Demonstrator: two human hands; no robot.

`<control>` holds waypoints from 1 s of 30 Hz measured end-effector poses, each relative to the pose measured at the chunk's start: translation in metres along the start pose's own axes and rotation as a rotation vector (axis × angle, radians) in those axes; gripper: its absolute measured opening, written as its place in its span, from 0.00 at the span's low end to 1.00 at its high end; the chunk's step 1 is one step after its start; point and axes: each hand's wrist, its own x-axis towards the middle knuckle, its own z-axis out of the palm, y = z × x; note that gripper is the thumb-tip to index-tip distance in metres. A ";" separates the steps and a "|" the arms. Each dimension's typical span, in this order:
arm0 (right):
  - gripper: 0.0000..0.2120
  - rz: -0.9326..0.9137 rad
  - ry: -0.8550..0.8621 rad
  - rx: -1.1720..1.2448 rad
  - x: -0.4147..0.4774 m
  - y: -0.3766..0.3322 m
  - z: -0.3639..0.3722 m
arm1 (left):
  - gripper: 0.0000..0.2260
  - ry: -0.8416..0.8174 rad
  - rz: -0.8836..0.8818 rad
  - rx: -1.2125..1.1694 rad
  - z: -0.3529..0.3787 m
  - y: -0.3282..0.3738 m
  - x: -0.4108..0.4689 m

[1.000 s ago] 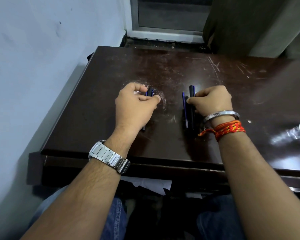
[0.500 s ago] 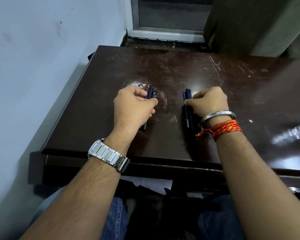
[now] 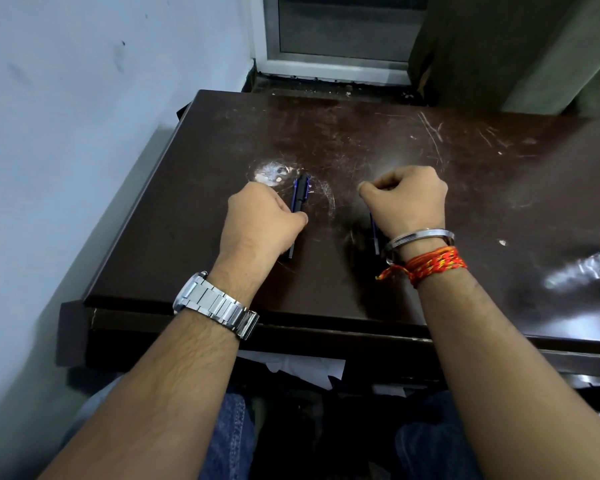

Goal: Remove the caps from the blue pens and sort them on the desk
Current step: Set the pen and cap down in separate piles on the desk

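Observation:
On the dark brown desk (image 3: 361, 133) lie two groups of blue pens with dark caps. The left group (image 3: 300, 194) points away from me, and one tip sticks out below my left hand (image 3: 262, 221). That hand grips the group's near half with its fingers curled and its thumb across the barrels. My right hand (image 3: 407, 199) is a closed fist over the right group, of which only a short blue stretch (image 3: 374, 237) shows under the wrist. What its fingertips pinch is hidden.
A pale wall runs close along the desk's left side. A window frame (image 3: 336, 60) and a curtain (image 3: 499, 46) stand behind the desk. A shiny clear object (image 3: 596, 265) lies at the right edge. White paper (image 3: 291, 365) sits under the desk's front edge.
My right hand has moved forward over its pens, so the dark ends that stuck out are now covered. My left hand has slid slightly back, baring more of the left pens.

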 end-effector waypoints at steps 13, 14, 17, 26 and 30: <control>0.06 -0.101 -0.022 0.022 -0.009 -0.008 0.011 | 0.06 -0.017 0.036 0.123 0.005 0.003 0.001; 0.06 -0.105 -0.024 0.025 -0.009 -0.008 0.011 | 0.06 -0.017 0.038 0.118 0.005 0.003 0.001; 0.06 -0.104 -0.031 0.028 -0.009 -0.007 0.013 | 0.06 -0.008 0.042 0.116 0.004 0.004 0.002; 0.07 -0.106 -0.067 0.035 -0.009 -0.004 0.018 | 0.09 -0.011 0.083 0.173 0.007 0.006 0.000; 0.07 -0.106 -0.084 0.049 -0.009 -0.004 0.019 | 0.09 -0.009 0.097 0.182 0.009 0.007 0.000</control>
